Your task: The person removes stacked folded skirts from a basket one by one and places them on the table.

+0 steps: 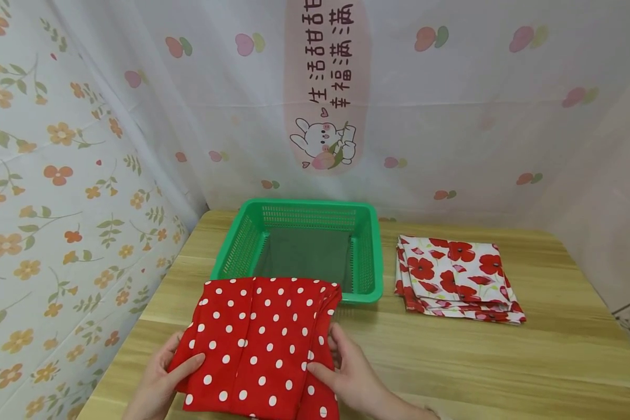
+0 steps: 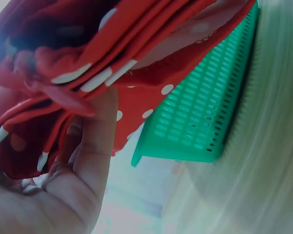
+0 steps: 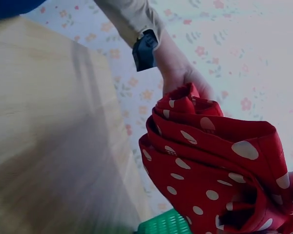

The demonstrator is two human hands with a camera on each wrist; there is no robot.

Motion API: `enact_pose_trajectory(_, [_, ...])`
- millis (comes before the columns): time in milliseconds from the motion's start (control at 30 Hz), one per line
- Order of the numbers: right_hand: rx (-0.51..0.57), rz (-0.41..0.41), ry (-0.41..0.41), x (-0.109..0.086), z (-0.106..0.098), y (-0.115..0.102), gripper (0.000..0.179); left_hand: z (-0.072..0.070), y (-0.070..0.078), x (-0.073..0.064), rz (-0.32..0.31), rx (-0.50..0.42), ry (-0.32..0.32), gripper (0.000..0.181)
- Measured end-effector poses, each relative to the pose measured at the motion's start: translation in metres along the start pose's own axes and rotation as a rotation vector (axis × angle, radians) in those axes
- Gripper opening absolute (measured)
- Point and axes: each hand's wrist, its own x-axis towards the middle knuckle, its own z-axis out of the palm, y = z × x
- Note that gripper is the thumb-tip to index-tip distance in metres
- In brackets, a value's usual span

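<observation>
A folded red cloth with white polka dots (image 1: 265,344) is held up between both hands, in front of the green basket. My left hand (image 1: 164,373) grips its left edge, thumb on top and fingers underneath. At the right edge, my right hand (image 1: 349,370) pinches the cloth with the thumb on the near face. In the left wrist view several layers of the red cloth (image 2: 132,109) bunch inside the left hand (image 2: 83,170). The right wrist view shows the stacked folds of the cloth (image 3: 210,161) from the side.
A green plastic basket (image 1: 374,251) with slotted walls stands at the back of the wooden table (image 1: 451,361); the cloth covers part of its front rim. To its right lies a folded white cloth with red poppies (image 1: 457,277). Printed curtains (image 1: 425,116) hang behind and at the left.
</observation>
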Motion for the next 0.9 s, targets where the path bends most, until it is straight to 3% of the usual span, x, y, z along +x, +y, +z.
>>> enact_pose_trajectory(133, [0.045, 0.018, -0.027, -0.005, 0.001, 0.005, 0.062, -0.007, -0.008, -0.003, -0.023, -0.03, -0.111, 0.021])
enact_pose_trajectory(233, [0.064, 0.032, -0.05, -0.009, 0.002, 0.01, 0.062, -0.01, -0.015, -0.006, -0.061, -0.046, -0.145, 0.025])
enact_pose_trajectory(467, [0.007, 0.005, -0.102, -0.015, 0.002, 0.026, 0.064, -0.009, -0.033, -0.012, -0.117, -0.035, -0.081, 0.043])
enact_pose_trajectory(600, [0.001, 0.02, -0.135, -0.014, 0.001, 0.032, 0.064, -0.006, -0.041, -0.01, -0.147, -0.044, -0.048, 0.044])
enact_pose_trajectory(767, [-0.058, 0.055, -0.168, -0.007, -0.005, 0.041, 0.059, -0.004, -0.047, -0.005, -0.141, -0.037, -0.045, 0.046])
enact_pose_trajectory(900, [-0.138, 0.069, -0.175, -0.003, -0.009, 0.047, 0.053, -0.006, -0.052, 0.0, -0.141, -0.03, -0.08, 0.046])
